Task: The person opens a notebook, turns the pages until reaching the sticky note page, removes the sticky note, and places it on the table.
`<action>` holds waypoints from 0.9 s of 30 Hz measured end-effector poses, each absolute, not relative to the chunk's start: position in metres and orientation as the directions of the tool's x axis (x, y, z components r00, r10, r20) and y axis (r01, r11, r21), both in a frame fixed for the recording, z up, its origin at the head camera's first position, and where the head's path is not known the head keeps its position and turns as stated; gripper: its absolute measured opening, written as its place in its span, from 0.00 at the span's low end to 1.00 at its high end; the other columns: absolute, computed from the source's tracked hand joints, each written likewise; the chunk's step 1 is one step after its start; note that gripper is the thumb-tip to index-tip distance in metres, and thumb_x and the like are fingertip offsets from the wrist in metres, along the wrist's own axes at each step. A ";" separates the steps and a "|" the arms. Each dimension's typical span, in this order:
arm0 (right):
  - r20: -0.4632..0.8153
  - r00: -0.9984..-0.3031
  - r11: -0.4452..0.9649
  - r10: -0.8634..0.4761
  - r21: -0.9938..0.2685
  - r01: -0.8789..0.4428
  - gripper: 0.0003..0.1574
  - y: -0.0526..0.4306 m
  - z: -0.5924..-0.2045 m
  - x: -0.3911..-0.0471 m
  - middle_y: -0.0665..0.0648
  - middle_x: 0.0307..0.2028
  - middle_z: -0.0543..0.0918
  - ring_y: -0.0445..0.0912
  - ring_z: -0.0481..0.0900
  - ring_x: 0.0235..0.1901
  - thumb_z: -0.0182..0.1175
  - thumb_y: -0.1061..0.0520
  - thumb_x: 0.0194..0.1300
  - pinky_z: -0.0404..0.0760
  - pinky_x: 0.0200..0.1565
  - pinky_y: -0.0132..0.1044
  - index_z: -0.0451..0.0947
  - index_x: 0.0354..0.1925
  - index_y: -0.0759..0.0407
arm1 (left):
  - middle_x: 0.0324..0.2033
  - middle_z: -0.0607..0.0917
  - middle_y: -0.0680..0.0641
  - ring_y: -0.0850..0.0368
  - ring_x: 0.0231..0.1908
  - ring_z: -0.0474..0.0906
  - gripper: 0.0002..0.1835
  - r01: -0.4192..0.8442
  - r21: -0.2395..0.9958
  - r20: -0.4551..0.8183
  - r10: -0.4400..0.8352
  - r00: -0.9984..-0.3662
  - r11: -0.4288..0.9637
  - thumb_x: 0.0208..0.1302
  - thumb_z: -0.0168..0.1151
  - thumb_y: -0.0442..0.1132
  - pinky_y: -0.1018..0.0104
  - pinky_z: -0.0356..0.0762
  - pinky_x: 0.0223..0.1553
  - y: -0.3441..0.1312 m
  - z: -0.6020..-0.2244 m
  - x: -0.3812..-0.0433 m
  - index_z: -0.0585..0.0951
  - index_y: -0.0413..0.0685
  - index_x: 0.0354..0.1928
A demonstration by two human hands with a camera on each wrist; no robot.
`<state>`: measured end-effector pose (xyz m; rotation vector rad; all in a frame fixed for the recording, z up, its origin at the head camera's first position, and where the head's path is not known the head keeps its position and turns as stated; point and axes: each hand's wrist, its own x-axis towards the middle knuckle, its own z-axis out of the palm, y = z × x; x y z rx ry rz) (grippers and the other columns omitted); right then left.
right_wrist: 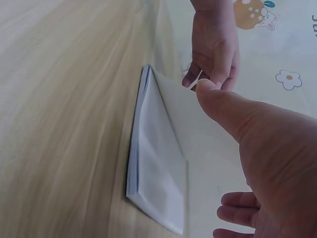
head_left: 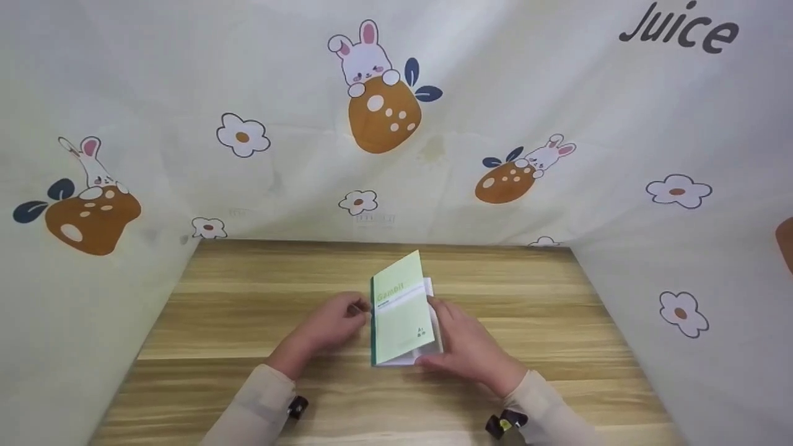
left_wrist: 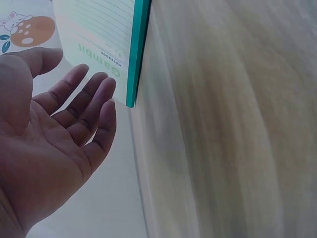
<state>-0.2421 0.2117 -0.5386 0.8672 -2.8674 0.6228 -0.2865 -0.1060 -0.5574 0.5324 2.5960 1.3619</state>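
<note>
A pale green notebook [head_left: 399, 316] with a dark green spine and the word "Gambit" on its front lies on the table, its cover raised partway. White inner pages [right_wrist: 156, 158] show under the lifted cover in the right wrist view. My left hand [head_left: 337, 319] is beside the spine, and its fingers [left_wrist: 91, 116] are loosely bent with nothing between them. On the other side, my right hand [head_left: 474, 347] is at the opening between cover and pages. Its thumb [right_wrist: 223, 104] stretches along the inside of the cover, the other fingers relaxed and gripping nothing.
The wood-grain table [head_left: 260, 272] ends at a pale curtain [head_left: 297, 186] printed with rabbits, orange fruit and flowers, which rises at the back and both sides. Light sleeves [head_left: 254, 402] and dark wrist straps cover the forearms.
</note>
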 end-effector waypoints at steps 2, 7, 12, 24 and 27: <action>0.204 -0.827 0.747 -0.524 -0.358 -0.561 0.76 0.209 -0.535 -0.243 0.63 0.73 0.77 0.58 0.75 0.72 0.83 0.30 0.54 0.74 0.73 0.59 0.60 0.84 0.63 | 0.48 0.89 0.49 0.50 0.52 0.85 0.10 0.262 0.826 0.053 0.394 -0.918 0.499 0.78 0.65 0.40 0.46 0.85 0.59 -0.105 -0.556 -0.288 0.87 0.44 0.53; 0.228 -0.809 0.728 -0.542 -0.352 -0.588 0.74 0.201 -0.529 -0.245 0.61 0.72 0.77 0.55 0.75 0.70 0.84 0.30 0.55 0.76 0.72 0.56 0.61 0.84 0.61 | 0.48 0.88 0.49 0.50 0.52 0.86 0.10 0.279 0.834 0.076 0.402 -0.913 0.475 0.79 0.66 0.39 0.46 0.85 0.59 -0.100 -0.551 -0.290 0.87 0.41 0.53; 0.224 -0.804 0.714 -0.551 -0.371 -0.593 0.72 0.192 -0.523 -0.245 0.61 0.73 0.75 0.54 0.75 0.71 0.84 0.31 0.56 0.76 0.73 0.56 0.60 0.84 0.60 | 0.50 0.88 0.49 0.50 0.54 0.85 0.11 0.244 0.848 0.054 0.381 -0.923 0.470 0.80 0.66 0.40 0.45 0.85 0.60 -0.094 -0.543 -0.288 0.86 0.43 0.56; 0.223 -0.793 0.707 -0.568 -0.361 -0.608 0.69 0.178 -0.514 -0.245 0.62 0.75 0.73 0.58 0.73 0.74 0.82 0.30 0.59 0.74 0.74 0.58 0.62 0.83 0.61 | 0.58 0.84 0.45 0.48 0.57 0.83 0.25 0.204 0.857 0.067 0.289 -0.955 0.474 0.79 0.66 0.59 0.46 0.86 0.59 -0.066 -0.525 -0.276 0.81 0.47 0.61; 0.233 -0.784 0.703 -0.576 -0.348 -0.620 0.69 0.175 -0.513 -0.246 0.61 0.74 0.74 0.58 0.73 0.74 0.82 0.30 0.58 0.74 0.74 0.57 0.63 0.82 0.61 | 0.59 0.83 0.45 0.46 0.58 0.81 0.30 0.220 0.840 0.096 0.263 -0.960 0.497 0.76 0.67 0.64 0.45 0.84 0.60 -0.060 -0.523 -0.273 0.80 0.47 0.62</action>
